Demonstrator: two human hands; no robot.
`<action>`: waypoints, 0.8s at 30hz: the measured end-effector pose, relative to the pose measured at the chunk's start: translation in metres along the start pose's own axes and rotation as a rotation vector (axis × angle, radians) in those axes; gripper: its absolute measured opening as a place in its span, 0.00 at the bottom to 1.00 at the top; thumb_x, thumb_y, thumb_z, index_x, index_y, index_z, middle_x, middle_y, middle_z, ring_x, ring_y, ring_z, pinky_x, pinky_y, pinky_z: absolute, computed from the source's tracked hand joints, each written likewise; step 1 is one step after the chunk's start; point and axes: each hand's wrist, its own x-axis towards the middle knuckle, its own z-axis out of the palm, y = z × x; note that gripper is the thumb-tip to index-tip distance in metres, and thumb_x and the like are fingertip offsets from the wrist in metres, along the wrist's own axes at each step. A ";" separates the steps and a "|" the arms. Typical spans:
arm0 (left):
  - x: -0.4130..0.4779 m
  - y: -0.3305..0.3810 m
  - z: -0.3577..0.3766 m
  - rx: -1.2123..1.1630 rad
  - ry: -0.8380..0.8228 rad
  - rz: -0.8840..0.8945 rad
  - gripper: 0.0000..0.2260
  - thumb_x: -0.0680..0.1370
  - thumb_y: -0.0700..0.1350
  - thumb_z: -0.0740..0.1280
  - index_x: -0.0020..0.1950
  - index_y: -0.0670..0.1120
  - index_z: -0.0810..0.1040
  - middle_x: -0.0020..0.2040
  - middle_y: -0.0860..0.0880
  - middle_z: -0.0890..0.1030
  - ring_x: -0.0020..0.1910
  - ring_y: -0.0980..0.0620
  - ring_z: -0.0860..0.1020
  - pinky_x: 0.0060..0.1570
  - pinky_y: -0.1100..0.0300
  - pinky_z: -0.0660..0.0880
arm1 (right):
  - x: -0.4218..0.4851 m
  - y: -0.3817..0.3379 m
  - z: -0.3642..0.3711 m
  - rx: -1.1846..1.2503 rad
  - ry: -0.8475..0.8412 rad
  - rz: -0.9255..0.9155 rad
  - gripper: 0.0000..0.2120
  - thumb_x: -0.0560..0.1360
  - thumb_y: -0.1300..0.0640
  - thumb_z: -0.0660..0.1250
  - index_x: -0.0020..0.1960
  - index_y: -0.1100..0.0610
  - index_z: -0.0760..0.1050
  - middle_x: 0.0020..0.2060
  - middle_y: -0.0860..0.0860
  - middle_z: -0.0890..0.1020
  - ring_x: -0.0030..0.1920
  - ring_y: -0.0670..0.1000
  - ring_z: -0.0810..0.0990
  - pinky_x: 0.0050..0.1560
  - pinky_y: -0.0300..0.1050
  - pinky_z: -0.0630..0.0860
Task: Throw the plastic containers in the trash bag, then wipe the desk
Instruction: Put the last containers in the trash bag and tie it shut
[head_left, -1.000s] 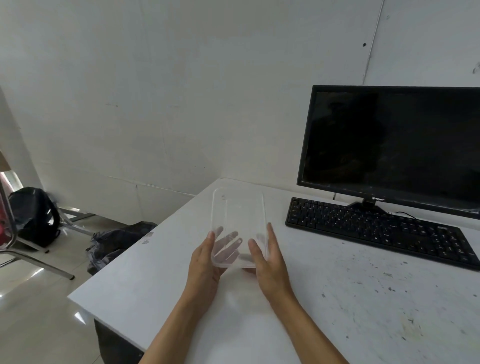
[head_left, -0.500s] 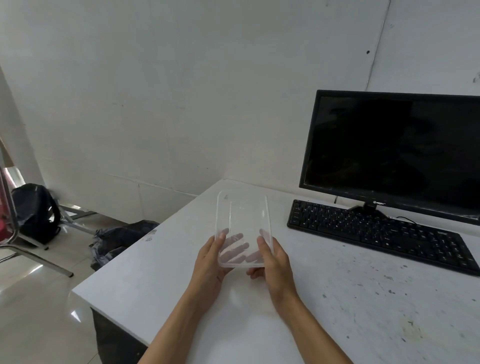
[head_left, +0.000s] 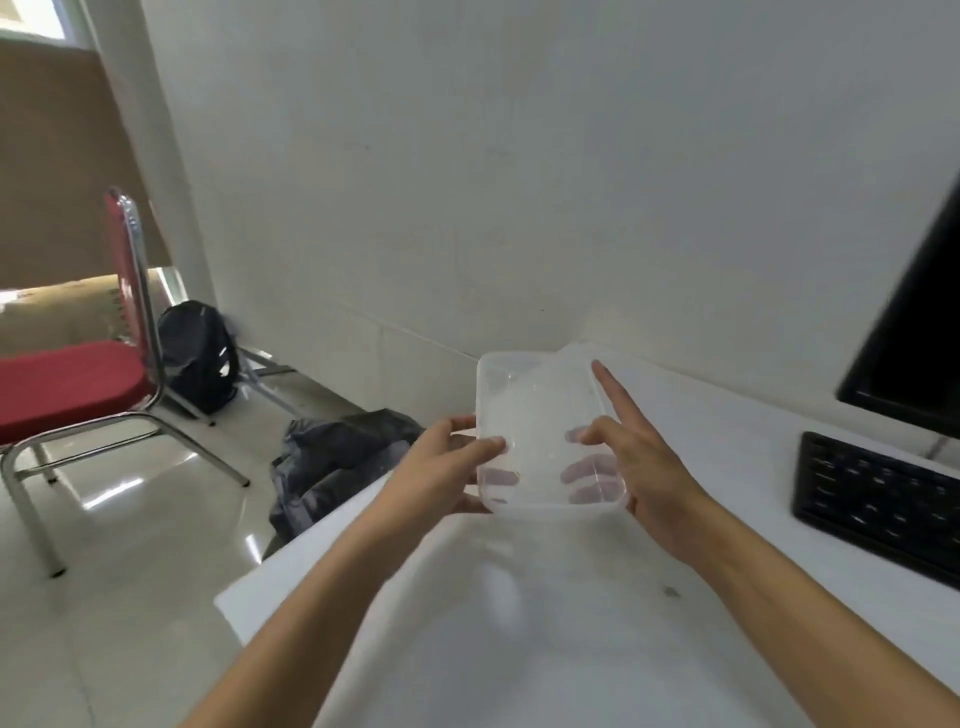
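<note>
Both my hands hold a clear plastic container (head_left: 540, 415) above the left part of the white desk (head_left: 571, 623). My left hand (head_left: 441, 467) grips its left side, thumb on the rim. My right hand (head_left: 634, 467) grips its right side, with the index finger stretched along the right rim and other fingers showing through the plastic underneath. A dark trash bag (head_left: 332, 467) lies on the floor just left of the desk's edge, below and left of the container.
A black keyboard (head_left: 878, 504) and the edge of a black monitor (head_left: 914, 353) are on the desk at right. A red chair (head_left: 72, 384) with metal legs and a black backpack (head_left: 200, 353) stand on the tiled floor at left.
The container has been lifted off the desk and carried left toward the desk's edge. My view has swung left, bringing the chair into sight and pushing the monitor to the right edge.
</note>
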 end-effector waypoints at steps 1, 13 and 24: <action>0.012 0.004 -0.012 0.038 -0.010 -0.007 0.16 0.79 0.43 0.69 0.66 0.42 0.73 0.57 0.42 0.83 0.46 0.47 0.87 0.35 0.57 0.81 | 0.017 0.000 0.007 0.012 -0.014 0.017 0.36 0.68 0.55 0.65 0.67 0.23 0.65 0.60 0.53 0.78 0.38 0.56 0.86 0.36 0.46 0.81; 0.148 -0.006 -0.184 0.625 0.479 -0.258 0.13 0.77 0.56 0.69 0.58 0.53 0.79 0.59 0.52 0.81 0.62 0.49 0.78 0.58 0.51 0.76 | 0.187 -0.015 0.084 -0.415 0.101 0.074 0.33 0.79 0.54 0.61 0.78 0.35 0.52 0.72 0.44 0.69 0.66 0.51 0.74 0.56 0.43 0.72; 0.195 -0.045 -0.254 0.274 0.377 -0.748 0.14 0.78 0.47 0.70 0.58 0.38 0.81 0.50 0.40 0.86 0.50 0.40 0.84 0.55 0.46 0.81 | 0.253 0.055 0.192 -0.981 -0.436 0.704 0.27 0.78 0.57 0.58 0.75 0.60 0.57 0.54 0.55 0.77 0.49 0.54 0.78 0.36 0.43 0.70</action>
